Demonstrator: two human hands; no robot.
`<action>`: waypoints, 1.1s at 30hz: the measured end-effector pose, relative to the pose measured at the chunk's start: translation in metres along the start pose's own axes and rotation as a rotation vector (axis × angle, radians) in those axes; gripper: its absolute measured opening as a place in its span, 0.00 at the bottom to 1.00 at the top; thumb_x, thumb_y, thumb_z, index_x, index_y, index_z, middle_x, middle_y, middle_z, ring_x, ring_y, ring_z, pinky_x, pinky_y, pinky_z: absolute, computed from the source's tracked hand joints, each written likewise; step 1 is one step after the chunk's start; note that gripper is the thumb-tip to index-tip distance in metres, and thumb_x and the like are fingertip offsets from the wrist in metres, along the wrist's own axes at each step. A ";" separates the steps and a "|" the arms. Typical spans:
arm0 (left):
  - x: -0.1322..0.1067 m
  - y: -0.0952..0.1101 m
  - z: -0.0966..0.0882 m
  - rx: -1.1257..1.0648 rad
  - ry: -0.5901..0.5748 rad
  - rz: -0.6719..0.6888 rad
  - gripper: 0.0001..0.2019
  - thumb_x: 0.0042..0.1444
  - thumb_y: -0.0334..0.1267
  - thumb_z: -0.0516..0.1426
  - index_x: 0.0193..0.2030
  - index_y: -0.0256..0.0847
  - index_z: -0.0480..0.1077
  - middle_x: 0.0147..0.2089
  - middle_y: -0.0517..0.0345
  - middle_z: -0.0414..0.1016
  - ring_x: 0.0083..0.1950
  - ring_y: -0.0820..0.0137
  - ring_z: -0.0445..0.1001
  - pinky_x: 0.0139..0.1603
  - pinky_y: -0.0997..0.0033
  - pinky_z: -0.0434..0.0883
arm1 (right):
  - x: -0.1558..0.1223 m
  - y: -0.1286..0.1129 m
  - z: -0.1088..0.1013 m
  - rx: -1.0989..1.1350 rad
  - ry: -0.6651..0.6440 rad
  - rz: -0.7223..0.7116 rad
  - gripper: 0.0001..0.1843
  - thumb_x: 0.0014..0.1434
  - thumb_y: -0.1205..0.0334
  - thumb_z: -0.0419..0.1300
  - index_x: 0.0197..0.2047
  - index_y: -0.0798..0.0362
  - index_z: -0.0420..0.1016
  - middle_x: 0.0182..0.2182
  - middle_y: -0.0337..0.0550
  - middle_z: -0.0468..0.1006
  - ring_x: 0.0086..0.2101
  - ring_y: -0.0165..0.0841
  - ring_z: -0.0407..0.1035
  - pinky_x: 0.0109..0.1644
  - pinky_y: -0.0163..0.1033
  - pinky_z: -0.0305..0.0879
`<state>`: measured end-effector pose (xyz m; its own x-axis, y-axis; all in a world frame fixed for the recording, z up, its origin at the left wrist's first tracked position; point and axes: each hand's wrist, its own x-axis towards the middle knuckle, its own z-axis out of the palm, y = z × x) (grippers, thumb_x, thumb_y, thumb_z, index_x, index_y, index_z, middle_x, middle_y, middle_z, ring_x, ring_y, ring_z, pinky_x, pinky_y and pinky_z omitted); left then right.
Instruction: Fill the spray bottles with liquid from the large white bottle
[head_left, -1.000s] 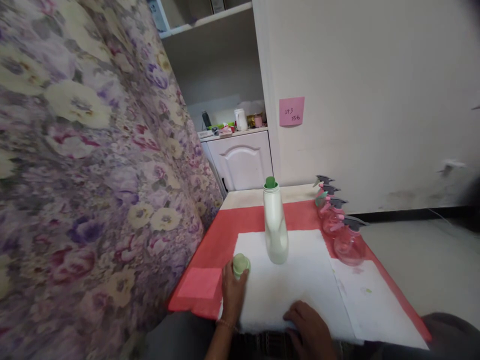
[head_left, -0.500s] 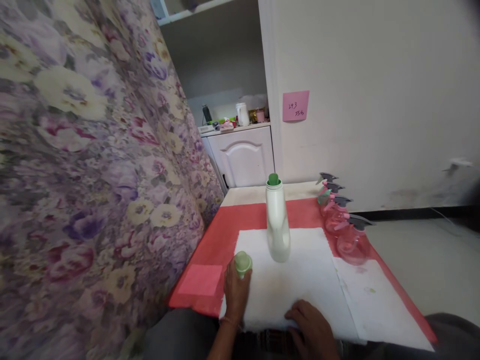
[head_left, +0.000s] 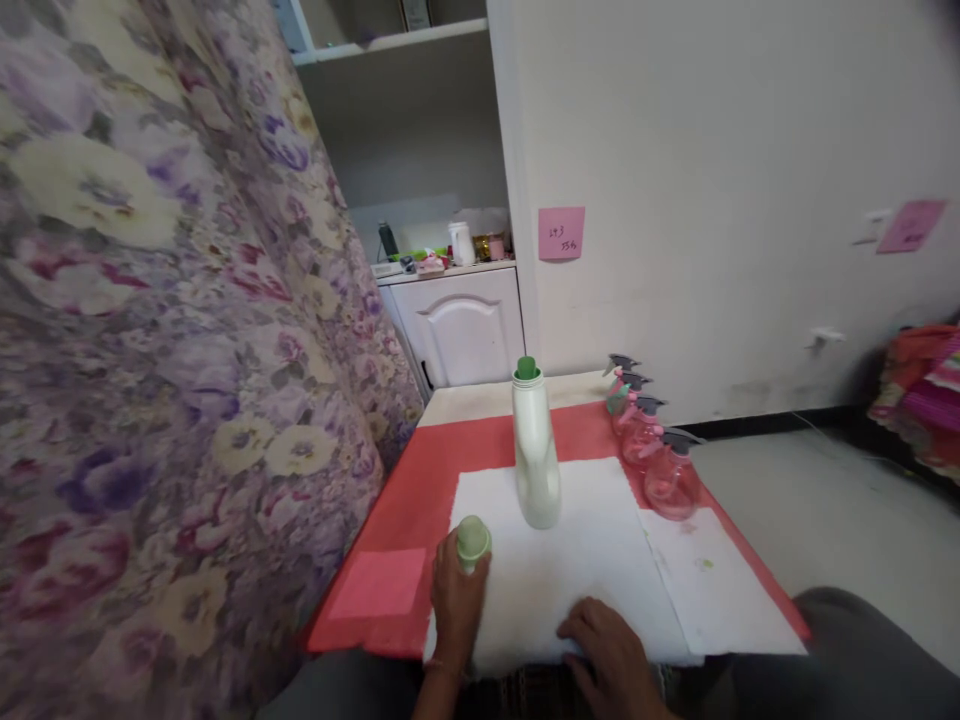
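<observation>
My left hand is closed around a pale green bottle cap, over the left edge of a white cloth. Loosely bent, the fingers of my right hand rest on the front edge of that cloth, thumb apart and nothing seen in them. Beyond both hands a pale green plastic jug-shaped bottle stands upright on the cloth. A darker green spout piece shows in its uncapped mouth. Neither hand touches the bottle.
Several pink and green spray bottles line the table's right side. A red cover lies under the cloth, with a pink paper at left and a stained white sheet at right. A floral curtain hangs close on the left.
The head view has swung to the right and slightly up, so everything appears shifted left. Both hands, the cap and the bottle keep nearly the same places on the table.
</observation>
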<state>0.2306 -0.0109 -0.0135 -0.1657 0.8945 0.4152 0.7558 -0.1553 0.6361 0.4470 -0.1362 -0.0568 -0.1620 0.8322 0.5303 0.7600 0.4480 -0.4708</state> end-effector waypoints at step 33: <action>0.006 -0.006 0.006 0.066 -0.032 0.030 0.31 0.56 0.45 0.55 0.64 0.36 0.57 0.61 0.35 0.68 0.63 0.50 0.66 0.62 0.51 0.64 | 0.008 -0.009 -0.004 -0.012 0.038 0.025 0.16 0.49 0.73 0.54 0.42 0.48 0.69 0.37 0.42 0.74 0.37 0.39 0.69 0.39 0.42 0.65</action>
<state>0.2291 -0.0025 -0.0188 -0.1230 0.9028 0.4122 0.8003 -0.1554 0.5791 0.4413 -0.1348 -0.0461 -0.1190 0.8297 0.5454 0.7709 0.4234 -0.4759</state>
